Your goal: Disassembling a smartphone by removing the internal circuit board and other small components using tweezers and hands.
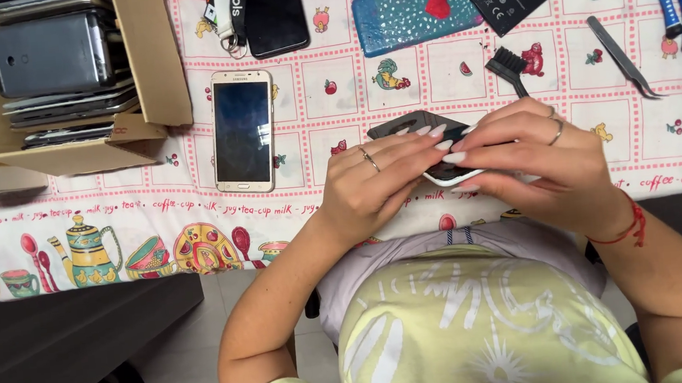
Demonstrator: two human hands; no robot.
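I have a small dark phone (421,128) with a white edge pinched between both hands, just above the near edge of the bench (334,103) and right in front of my chest. My left hand (381,182) curls round its lower left side, fingers closed against the edge with the tips laid over the top face. My right hand (546,163) covers its right half, fingers folded down onto it, so most of the phone is hidden. Its long axis seems to run aslant, from upper left to lower right. Both hands are on it alike; neither is nearer. Left of the phone lies a gold-and-white phone (243,131), screen up. Beyond the phone lies a small black brush (508,67), and further back a blue case with a red heart (416,9).
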